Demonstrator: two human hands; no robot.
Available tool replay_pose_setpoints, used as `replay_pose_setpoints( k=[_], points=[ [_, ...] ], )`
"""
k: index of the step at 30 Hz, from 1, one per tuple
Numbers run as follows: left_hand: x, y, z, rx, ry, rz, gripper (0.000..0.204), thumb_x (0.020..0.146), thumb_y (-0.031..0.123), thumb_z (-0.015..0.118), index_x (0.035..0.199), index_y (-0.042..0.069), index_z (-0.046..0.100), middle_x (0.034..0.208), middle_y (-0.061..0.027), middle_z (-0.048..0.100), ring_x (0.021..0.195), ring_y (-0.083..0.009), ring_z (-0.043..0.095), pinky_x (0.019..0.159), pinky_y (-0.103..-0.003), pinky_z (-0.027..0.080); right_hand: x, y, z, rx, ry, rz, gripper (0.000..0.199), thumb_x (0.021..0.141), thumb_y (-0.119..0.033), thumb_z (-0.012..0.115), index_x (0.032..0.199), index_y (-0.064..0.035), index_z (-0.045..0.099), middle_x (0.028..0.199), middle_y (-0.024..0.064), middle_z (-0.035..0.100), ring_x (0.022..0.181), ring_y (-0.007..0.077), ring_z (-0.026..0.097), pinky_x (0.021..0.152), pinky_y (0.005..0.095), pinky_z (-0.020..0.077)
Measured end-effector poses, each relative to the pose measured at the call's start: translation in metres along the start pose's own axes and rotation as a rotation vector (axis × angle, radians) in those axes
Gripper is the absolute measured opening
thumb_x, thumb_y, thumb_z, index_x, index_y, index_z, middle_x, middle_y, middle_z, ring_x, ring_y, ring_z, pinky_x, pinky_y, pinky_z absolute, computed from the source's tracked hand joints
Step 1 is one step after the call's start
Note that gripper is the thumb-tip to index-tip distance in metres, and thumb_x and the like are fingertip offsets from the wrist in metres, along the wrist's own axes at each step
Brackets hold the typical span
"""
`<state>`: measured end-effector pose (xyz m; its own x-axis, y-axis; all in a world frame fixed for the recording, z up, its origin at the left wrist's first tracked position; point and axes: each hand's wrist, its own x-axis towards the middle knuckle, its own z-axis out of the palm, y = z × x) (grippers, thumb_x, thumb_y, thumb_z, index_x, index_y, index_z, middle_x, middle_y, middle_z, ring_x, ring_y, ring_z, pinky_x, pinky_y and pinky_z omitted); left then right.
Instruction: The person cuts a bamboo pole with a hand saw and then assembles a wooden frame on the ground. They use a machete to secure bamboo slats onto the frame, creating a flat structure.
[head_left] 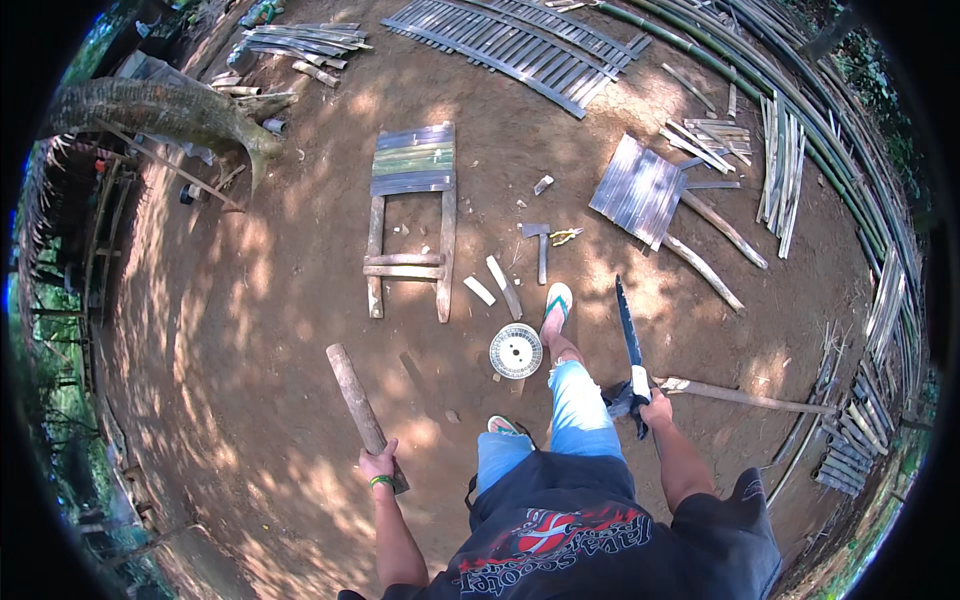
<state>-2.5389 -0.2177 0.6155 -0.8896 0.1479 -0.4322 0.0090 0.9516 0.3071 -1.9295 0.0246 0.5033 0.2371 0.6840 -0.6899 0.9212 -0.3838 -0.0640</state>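
Head view: 2 hands point(376, 463) point(656, 409) hold log point(357, 398) and machete point(628, 325) well apart.

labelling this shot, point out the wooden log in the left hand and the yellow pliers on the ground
Wooden log point(357, 398): head view, middle of its length
Yellow pliers point(567, 236): head view, about midway along
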Motion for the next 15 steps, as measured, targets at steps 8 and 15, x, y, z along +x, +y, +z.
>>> replay_pose_setpoints(
  k=[8,15],
  points=[
    [0.042,0.218,0.108,-0.506,-0.127,0.135,0.03,0.079,0.014,0.084,0.093,-0.001,0.063,0.077,-0.0093,0.07,0.064,-0.0156,0.067,0.061,-0.031,0.054,0.273,-0.11,0.046,-0.279,-0.124,0.01,0.052,0.083,-0.03,0.075,0.128,-0.0094,0.06,0.127,0.0229,0.064,0.128,0.0397,0.057,0.105,0.0437,0.0499],
    [0.154,0.369,0.284,-0.593,-0.421,0.252,0.023,0.086,0.007,0.079,0.101,0.0,0.063,0.081,-0.0066,0.069,0.069,-0.0139,0.066,0.067,-0.028,0.052,0.436,-0.173,0.091,-0.064,-0.055,-0.016,0.054,0.08,-0.028,0.08,0.126,-0.009,0.058,0.118,0.0258,0.065,0.12,0.0425,0.058,0.101,0.0454,0.0509]
  ],
)
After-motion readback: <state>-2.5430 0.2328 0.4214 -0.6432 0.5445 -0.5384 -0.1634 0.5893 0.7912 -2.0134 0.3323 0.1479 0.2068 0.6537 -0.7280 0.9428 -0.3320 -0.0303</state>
